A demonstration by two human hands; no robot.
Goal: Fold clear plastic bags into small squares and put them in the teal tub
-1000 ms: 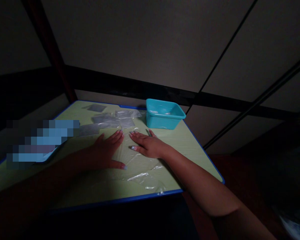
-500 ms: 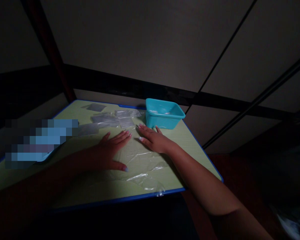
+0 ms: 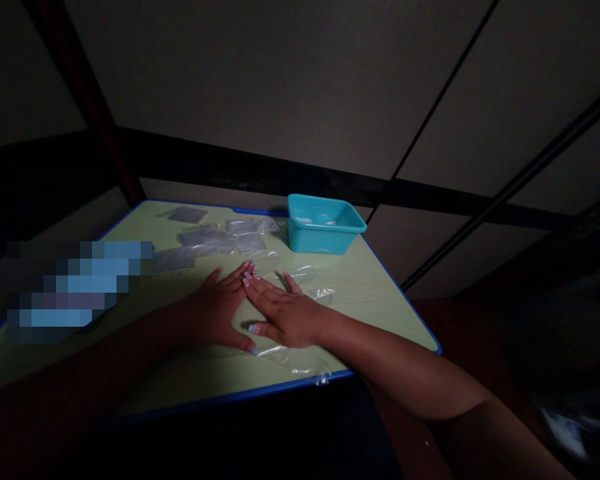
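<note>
A clear plastic sheet or bag (image 3: 305, 363) lies crinkled on the pale green tabletop, reaching the front edge. My left hand (image 3: 215, 313) rests flat with fingers spread at the left side of the plastic. My right hand (image 3: 287, 313) lies flat on the plastic, its thumb apart, and its fingertips touch or overlap those of my left hand. Neither hand grips anything. Beyond the hands lie several small flat clear packets (image 3: 207, 239).
A turquoise basket (image 3: 325, 241) with small pale items inside stands at the back right of the blue-edged table (image 3: 390, 313). A blurred-out blue object (image 3: 100, 273) lies at the left. Wall panels rise behind.
My right hand has moved left and nearer to me across the plastic, and its fingertips now meet my left hand's. My left hand has barely moved. The plastic's folds have shifted.
</note>
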